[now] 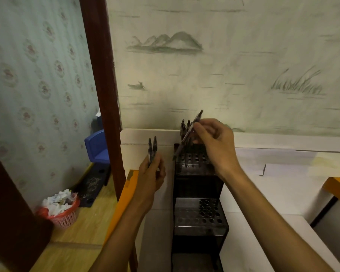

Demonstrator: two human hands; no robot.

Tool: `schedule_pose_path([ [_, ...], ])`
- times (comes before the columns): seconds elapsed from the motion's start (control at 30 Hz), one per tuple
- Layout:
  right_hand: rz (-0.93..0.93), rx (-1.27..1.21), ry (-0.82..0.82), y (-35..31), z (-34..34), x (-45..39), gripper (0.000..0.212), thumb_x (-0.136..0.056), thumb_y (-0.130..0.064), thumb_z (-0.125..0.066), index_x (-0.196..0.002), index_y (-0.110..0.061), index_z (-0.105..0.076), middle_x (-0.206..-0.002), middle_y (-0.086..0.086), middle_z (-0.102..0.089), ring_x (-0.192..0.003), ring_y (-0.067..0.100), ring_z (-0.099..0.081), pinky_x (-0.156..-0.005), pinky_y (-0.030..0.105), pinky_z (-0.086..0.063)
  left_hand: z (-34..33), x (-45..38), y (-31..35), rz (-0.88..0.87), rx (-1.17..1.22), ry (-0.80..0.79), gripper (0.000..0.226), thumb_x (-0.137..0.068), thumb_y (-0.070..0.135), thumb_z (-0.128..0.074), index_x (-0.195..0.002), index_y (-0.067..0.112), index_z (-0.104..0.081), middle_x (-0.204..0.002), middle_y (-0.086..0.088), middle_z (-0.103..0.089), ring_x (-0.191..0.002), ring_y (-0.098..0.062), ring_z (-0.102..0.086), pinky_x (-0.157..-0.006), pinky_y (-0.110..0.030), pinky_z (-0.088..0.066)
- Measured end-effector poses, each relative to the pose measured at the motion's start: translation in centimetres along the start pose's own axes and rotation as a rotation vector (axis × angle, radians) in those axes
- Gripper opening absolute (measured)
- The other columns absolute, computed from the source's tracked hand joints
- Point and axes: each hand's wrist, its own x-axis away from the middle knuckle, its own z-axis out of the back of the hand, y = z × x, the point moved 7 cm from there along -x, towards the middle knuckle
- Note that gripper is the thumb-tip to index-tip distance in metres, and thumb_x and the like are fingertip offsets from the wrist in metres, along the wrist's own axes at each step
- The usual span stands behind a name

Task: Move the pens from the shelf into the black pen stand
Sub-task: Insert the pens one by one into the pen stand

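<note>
Right hand: the right hand (214, 142), centre of the frame, pinches one dark slim pen (190, 130) between thumb and fingertips; the pen is tilted, its lower tip over the holes of the top tier.
Left hand: the left hand (152, 173), left of the stand, has fingers curled around two dark pens (152, 150) standing upright.
Stand: the black tiered pen stand with round holes (198, 216) is at lower centre; a few dark pens (185, 126) already stand in its back row.
Surroundings: a red plastic basket with crumpled paper (61, 211) is at lower left.
</note>
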Motion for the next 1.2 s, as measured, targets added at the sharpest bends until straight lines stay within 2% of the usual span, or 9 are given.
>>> schedule_pose_path([
  [0.13,0.122,0.131,0.113,-1.0,1.2,-0.5,0.014,-0.092,-0.021,-0.068,-0.103,-0.013,-0.069,-0.089,0.003,-0.073,-0.085,0.017,-0.07,-0.078,0.03,-0.058,-0.1,-0.1,0.1,-0.025,-0.008,-0.039,0.031,-0.106,0.03,-0.038,-0.08,0.015,-0.049,-0.064,-0.006,-0.043,-0.044,-0.013,-0.03,-0.04,-0.025,-0.023],
  [0.23,0.187,0.21,0.153,-1.5,1.5,-0.5,0.015,-0.093,-0.021,-0.067,-0.104,-0.013,-0.069,-0.088,-0.002,-0.071,-0.084,0.011,-0.069,-0.079,0.024,-0.057,-0.1,-0.1,0.1,-0.046,-0.025,-0.02,0.023,-0.105,0.027,-0.041,-0.091,0.013,-0.052,-0.064,-0.004,-0.042,-0.044,-0.011,-0.03,-0.038,-0.021,-0.025],
  [0.33,0.222,0.261,0.133,-1.7,1.2,-0.5,0.013,-0.093,-0.02,-0.066,-0.105,-0.014,-0.069,-0.088,-0.005,-0.07,-0.083,0.008,-0.068,-0.078,0.019,-0.055,0.0,0.0,0.5,-0.09,-0.061,-0.005,0.024,-0.104,0.031,-0.041,-0.103,0.012,-0.056,-0.06,-0.001,-0.035,-0.045,-0.012,-0.028,-0.039,-0.021,-0.025],
  [0.47,0.237,0.32,0.1,-1.5,0.8,-0.4,0.014,-0.093,-0.02,-0.066,-0.106,-0.015,-0.068,-0.089,-0.007,-0.07,-0.083,0.004,-0.067,-0.076,0.013,-0.052,-0.2,0.1,0.6,-0.115,-0.088,-0.005,0.027,-0.101,0.035,-0.041,-0.105,0.014,-0.057,-0.056,0.003,-0.032,-0.045,-0.01,-0.027,-0.039,-0.021,-0.023],
  [0.63,0.242,0.346,0.094,-1.4,0.8,-0.4,0.016,-0.093,-0.021,-0.066,-0.108,-0.015,-0.069,-0.09,-0.009,-0.07,-0.083,0.003,-0.066,-0.076,0.012,-0.051,0.1,-0.5,-0.7,-0.036,-0.071,-0.008,0.023,-0.106,0.025,-0.039,-0.111,0.013,-0.058,-0.06,0.0,-0.033,-0.045,-0.01,-0.027,-0.039,-0.021,-0.023],
  [0.77,0.259,0.385,0.099,-1.4,1.0,-0.6,0.017,-0.093,-0.021,-0.066,-0.108,-0.014,-0.07,-0.089,-0.009,-0.07,-0.082,0.003,-0.067,-0.076,0.011,-0.051,0.1,-0.6,-0.8,-0.033,-0.095,-0.003,0.02,-0.106,0.022,-0.039,-0.108,0.014,-0.057,-0.06,-0.001,-0.034,-0.046,-0.012,-0.028,-0.039,-0.021,-0.024],
  [0.93,0.275,0.471,0.045,-0.9,0.5,-0.4,0.019,-0.093,-0.023,-0.066,-0.109,-0.015,-0.071,-0.091,-0.011,-0.071,-0.084,0.0,-0.067,-0.076,0.011,-0.051,-0.1,-0.1,0.2,-0.109,-0.129,0.006,0.022,-0.105,0.026,-0.04,-0.115,0.018,-0.058,-0.057,0.001,-0.031,-0.045,-0.01,-0.028,-0.039,-0.021,-0.024],
  [1.07,0.273,0.491,0.044,-0.7,0.3,-0.3,0.02,-0.094,-0.024,-0.066,-0.111,-0.016,-0.071,-0.09,-0.017,-0.068,-0.085,-0.004,-0.065,-0.075,0.006,-0.048,-0.1,-0.4,-0.4,-0.068,-0.077,-0.021,0.023,-0.104,0.025,-0.042,-0.115,0.017,-0.06,-0.057,0.001,-0.031,-0.044,-0.01,-0.027,-0.039,-0.021,-0.023],
  [1.2,0.265,0.556,0.013,-0.1,0.2,-0.1,0.02,-0.094,-0.027,-0.065,-0.111,-0.019,-0.071,-0.089,-0.019,-0.067,-0.086,-0.004,-0.064,-0.077,0.007,-0.048,-0.2,-0.7,-0.9,-0.023,-0.012,-0.055,0.023,-0.103,0.023,-0.042,-0.113,0.012,-0.06,-0.058,-0.002,-0.032,-0.042,-0.011,-0.028,-0.038,-0.021,-0.023],
])
